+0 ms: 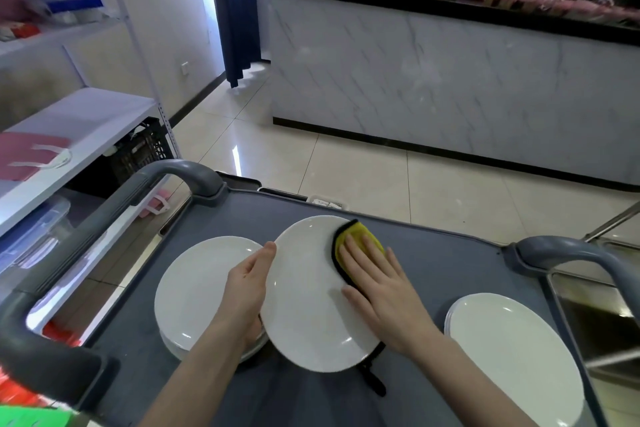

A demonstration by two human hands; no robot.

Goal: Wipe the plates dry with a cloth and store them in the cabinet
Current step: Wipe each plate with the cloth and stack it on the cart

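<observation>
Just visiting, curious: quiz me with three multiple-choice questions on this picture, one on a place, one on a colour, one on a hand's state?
1. Where is the cloth? A) on the floor B) on the held plate, under the right hand C) on a chair
2. Its colour? A) yellow, black-edged B) red C) white
3. The left hand is: A) idle B) gripping the plate's rim C) waving
Answers: 1 B, the hand presses it there; 2 A, yellow shows beyond the hand; 3 B, its thumb overlaps the rim.

glossy plate [311,298], seemingly fuzzy cloth [363,239]
</observation>
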